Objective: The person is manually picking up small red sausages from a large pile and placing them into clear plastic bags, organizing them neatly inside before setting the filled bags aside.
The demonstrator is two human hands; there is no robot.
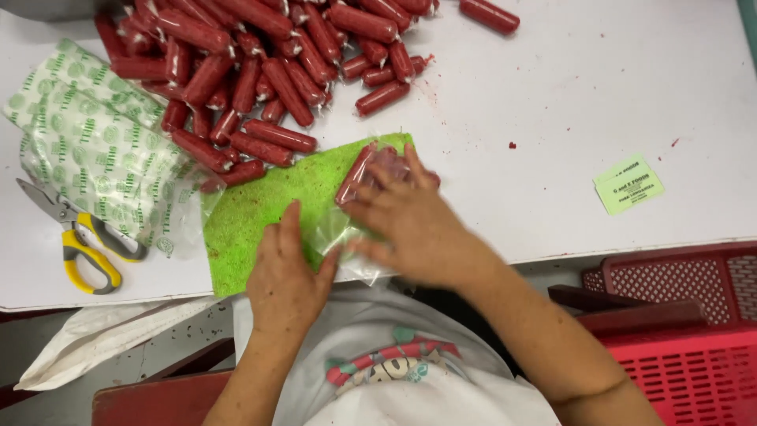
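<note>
Glossy clear plastic bag (pixel 347 237) on a rough, grainy green mat (pixel 260 205), shiny plastic-cased red sausages (pixel 260 71) above the mat, smooth matt white tabletop (pixel 568 102), metal-bladed yellow-handled scissors (pixel 79 237) left of it.
</note>
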